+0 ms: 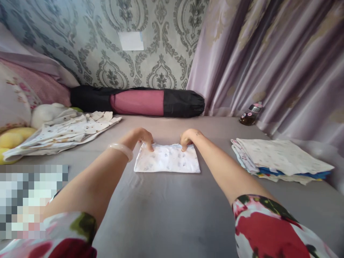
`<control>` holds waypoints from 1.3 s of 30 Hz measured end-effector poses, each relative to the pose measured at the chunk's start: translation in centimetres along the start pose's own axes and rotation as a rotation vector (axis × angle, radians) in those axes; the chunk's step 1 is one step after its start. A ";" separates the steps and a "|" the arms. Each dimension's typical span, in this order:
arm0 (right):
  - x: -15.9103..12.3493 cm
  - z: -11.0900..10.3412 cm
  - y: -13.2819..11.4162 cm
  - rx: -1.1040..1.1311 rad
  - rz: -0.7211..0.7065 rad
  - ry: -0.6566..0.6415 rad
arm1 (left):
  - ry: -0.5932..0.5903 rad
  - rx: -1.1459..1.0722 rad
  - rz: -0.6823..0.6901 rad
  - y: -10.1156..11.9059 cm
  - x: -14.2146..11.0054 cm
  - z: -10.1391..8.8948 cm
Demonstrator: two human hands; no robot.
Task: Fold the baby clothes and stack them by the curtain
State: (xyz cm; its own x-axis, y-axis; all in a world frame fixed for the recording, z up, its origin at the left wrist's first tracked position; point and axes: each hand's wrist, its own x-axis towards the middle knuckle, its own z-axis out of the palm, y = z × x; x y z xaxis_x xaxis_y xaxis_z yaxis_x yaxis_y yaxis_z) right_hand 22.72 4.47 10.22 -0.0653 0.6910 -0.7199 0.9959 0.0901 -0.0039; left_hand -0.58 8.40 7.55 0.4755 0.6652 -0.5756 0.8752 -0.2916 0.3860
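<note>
A white cloth (167,161) with a small pale print lies folded into a flat rectangle on the grey sheet in front of me. My left hand (146,137) grips its far edge near the left corner, thumb on top and the other fingers curled behind. At the far right corner, my right hand (186,137) pinches the same edge in a matching way. Most fingertips of both hands are hidden behind the cloth. The near edge rests flat on the sheet.
To the right sits a stack of folded cloths (285,156), with a dark bottle (250,114) beyond it by the curtain (228,53). A rumpled printed cloth (77,129) and plush toys (18,138) lie left. Along the wall stretches a black and pink roll (137,102).
</note>
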 end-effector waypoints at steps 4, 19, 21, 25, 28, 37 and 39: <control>0.7 0.0 0.7 0.106 0.013 -0.018 | -0.010 -0.016 -0.001 -0.1 0.3 -0.3; -4.9 4.2 1.3 0.052 -0.186 0.370 | 0.362 -0.277 -0.013 0.8 -6.0 5.4; -5.7 4.8 1.6 0.083 -0.208 0.434 | 0.375 -0.286 -0.025 1.1 -6.4 5.3; -7.0 5.0 2.3 0.125 -0.242 0.531 | 0.419 -0.291 0.033 1.6 -7.8 4.1; -7.9 4.3 3.0 0.151 -0.273 0.566 | 0.404 -0.346 0.116 1.9 -9.2 2.9; -11.4 1.7 4.7 0.222 -0.373 0.666 | 0.528 -0.479 0.336 2.9 -11.0 0.3; -11.6 1.7 4.7 0.181 -0.348 0.798 | 0.658 -0.488 0.364 3.2 -10.6 0.4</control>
State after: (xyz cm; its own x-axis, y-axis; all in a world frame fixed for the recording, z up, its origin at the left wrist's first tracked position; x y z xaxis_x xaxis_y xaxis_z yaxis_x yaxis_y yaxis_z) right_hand 28.30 -4.37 17.41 -0.3223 0.9458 0.0400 0.9018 0.3196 -0.2908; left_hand -2.75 0.17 14.63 0.4382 0.8916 0.1142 0.4735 -0.3369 0.8138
